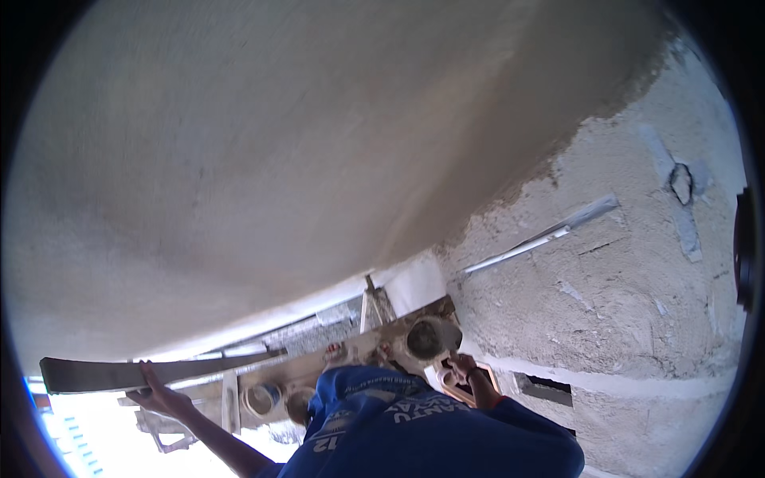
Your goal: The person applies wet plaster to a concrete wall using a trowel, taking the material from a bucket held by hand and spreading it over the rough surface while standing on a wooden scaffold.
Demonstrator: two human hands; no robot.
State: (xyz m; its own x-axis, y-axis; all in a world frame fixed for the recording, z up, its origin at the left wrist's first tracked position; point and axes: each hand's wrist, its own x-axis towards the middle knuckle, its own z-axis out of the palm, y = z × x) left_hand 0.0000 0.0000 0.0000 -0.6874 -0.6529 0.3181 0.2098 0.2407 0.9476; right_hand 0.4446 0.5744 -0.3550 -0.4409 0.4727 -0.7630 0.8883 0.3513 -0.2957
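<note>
On the left, my left hand (159, 394) is closed around a long grey straightedge (92, 376), fingers over its edge. The bar tapers away to the right beneath the plastered wall. My right hand (464, 367) is closed, low and right of centre. It seems to grip a trowel (451, 338), whose grey blade shows at the rim of a round bucket (424, 341) of grey mix; the handle is hidden in my fingers. A smooth, damp grey plaster surface (303, 151) fills the upper left and ends in a ragged edge.
Beneath me runs a plank platform (362, 347) bearing several buckets, one a pale bucket (261, 397). A wooden support (371, 307) rises beyond it. At right stands a rough whitish wall (550, 295) with a pale conduit (518, 248) and a round hole (681, 184).
</note>
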